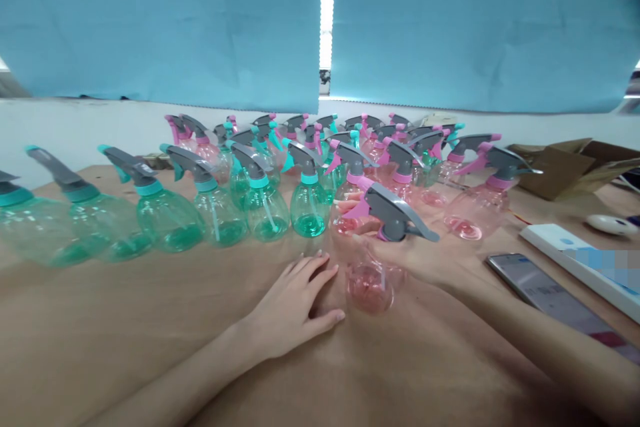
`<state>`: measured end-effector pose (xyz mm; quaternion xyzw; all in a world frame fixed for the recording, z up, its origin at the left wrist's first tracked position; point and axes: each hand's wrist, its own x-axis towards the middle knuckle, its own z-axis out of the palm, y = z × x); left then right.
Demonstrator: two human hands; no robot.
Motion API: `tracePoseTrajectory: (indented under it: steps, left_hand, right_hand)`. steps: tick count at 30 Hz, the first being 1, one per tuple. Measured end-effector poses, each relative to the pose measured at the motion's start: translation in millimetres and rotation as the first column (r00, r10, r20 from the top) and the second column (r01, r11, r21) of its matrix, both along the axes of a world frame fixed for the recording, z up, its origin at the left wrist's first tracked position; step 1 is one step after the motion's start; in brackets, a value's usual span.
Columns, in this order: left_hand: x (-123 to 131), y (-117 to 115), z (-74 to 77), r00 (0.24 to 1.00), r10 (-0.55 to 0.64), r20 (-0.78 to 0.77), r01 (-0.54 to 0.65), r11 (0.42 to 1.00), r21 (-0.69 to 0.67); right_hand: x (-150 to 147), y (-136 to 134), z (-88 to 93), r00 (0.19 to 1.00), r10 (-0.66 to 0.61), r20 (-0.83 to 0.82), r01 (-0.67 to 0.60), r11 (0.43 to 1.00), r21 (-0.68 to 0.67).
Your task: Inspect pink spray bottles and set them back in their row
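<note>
My right hand (395,250) is wrapped round the neck of a pink spray bottle (370,288) with a grey and pink trigger head. The bottle leans a little, and part of its body is hidden behind my fingers. Just left of it, my left hand (300,297) rests on the wooden table (150,340) with its fingers spread, holding nothing. Beyond my hands stands a front row of green spray bottles, the nearest being one green spray bottle (310,210). Another pink spray bottle (480,210) stands to the right.
Several more pink and green spray bottles fill the table's back. At right lie a phone (555,300), a long white box (575,260) and a white computer mouse (611,225). An open cardboard box (570,167) stands behind them. Blue cloth (160,27) hangs over the wall.
</note>
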<state>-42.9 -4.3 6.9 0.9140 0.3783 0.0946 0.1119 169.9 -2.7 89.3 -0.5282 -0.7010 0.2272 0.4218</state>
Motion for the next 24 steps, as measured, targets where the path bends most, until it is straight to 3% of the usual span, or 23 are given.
tracePoseTrajectory:
  steps: [4,12,18,24]
  left_hand:
    - [0,0,1.1,1.0,-0.001,-0.007,0.001,1.0,0.001]
    - [0,0,0.3,1.0,0.001,-0.021,-0.001,1.0,0.001]
    - [0,0,1.2,1.0,0.005,-0.01,-0.005,1.0,-0.012]
    - [0,0,1.4,1.0,-0.002,0.014,0.002,1.0,-0.002]
  right_hand:
    - [2,2,-7.8,1.0,0.027,-0.005,-0.027,1.0,0.005]
    - [4,3,-2.7,0.991,0.01,0.136,-0.014,0.999,0.033]
    - [4,4,-8.4,0.996,0.092,-0.014,-0.092,0.995,-0.033]
    - [5,4,-13.5,0.999,0.022,0.042,-0.02,0.998,-0.058]
